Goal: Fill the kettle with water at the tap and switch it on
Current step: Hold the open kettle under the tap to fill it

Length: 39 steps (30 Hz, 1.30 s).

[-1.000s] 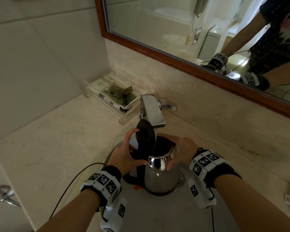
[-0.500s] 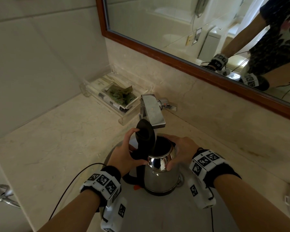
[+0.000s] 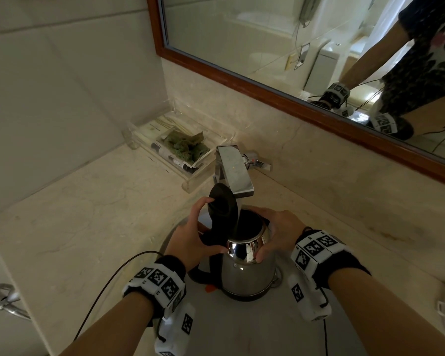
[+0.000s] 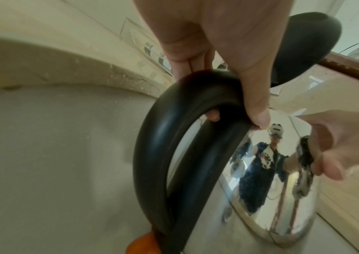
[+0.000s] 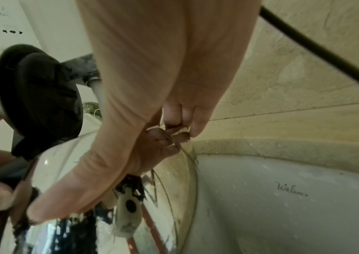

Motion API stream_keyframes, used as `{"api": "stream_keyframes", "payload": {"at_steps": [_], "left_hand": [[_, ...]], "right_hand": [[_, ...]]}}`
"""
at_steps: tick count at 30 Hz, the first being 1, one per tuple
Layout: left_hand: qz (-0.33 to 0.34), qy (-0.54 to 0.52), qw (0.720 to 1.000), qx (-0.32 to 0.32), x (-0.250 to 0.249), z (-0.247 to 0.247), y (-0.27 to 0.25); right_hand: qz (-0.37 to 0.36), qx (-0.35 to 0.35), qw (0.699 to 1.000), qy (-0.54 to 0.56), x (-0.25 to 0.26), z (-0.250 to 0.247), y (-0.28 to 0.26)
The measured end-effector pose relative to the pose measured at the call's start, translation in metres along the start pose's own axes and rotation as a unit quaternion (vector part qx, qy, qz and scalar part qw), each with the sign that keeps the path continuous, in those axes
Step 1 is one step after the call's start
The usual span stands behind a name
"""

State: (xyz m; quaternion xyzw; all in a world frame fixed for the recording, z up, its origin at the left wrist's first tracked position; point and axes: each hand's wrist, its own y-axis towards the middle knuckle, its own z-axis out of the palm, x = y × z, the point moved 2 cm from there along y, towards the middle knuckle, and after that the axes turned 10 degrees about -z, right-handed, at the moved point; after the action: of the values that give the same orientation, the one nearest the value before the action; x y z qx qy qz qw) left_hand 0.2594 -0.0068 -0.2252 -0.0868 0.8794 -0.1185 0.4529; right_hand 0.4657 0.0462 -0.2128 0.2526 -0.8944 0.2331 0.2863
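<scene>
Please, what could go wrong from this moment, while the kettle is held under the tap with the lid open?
The open lid stands right beside the tap spout; it may hit the spout or deflect water out of the kettle.

The right hand only cups the shiny, smooth body; its grip may slip as the kettle gets heavier.

The left hand carries the weight at the handle, so the kettle could tilt and spill.

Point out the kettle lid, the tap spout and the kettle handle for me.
kettle lid point(image 3: 222, 205): head view, raised black underside.
tap spout point(image 3: 235, 173): head view, flat metal top.
kettle handle point(image 4: 158, 154): left wrist view, outer black curve.
</scene>
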Motion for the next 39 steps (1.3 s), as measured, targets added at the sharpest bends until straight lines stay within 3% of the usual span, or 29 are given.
{"api": "stream_keyframes", "payload": {"at_steps": [39], "left_hand": [[-0.004, 0.006, 1.0, -0.027, 0.0029, 0.0032, 0.0005]], "right_hand": [[0.001, -0.006, 1.0, 0.025, 0.002, -0.0001, -0.0051]]}}
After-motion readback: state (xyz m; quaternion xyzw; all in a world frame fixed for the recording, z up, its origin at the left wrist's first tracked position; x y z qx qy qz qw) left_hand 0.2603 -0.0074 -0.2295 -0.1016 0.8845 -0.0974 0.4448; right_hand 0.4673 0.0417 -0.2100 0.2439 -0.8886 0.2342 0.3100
